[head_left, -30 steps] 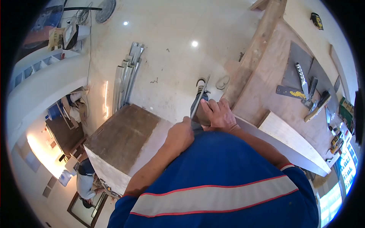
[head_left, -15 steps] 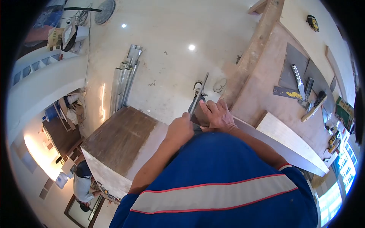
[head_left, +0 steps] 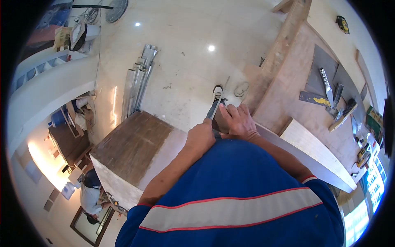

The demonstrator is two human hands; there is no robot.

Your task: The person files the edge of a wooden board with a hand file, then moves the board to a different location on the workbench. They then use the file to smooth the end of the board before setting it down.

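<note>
Left grip (head_left: 201,136) around thin tool (head_left: 219,102) (wooden workbench (head_left: 284,94) alongside), glossy floor (head_left: 185,61) beyond

Left hand (head_left: 201,136) between box (head_left: 131,144) and right-side bench (head_left: 284,90)

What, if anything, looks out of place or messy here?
Yellow residue, perhaps paint or glue, dirties the flat dark tool on the bench, and a small crooked scrap lies loose on the floor near the metal bars, like unswept litter.

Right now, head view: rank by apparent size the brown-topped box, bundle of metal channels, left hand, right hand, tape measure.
1. Brown-topped box
2. Bundle of metal channels
3. Left hand and right hand: too alike to rank
4. Tape measure
</note>
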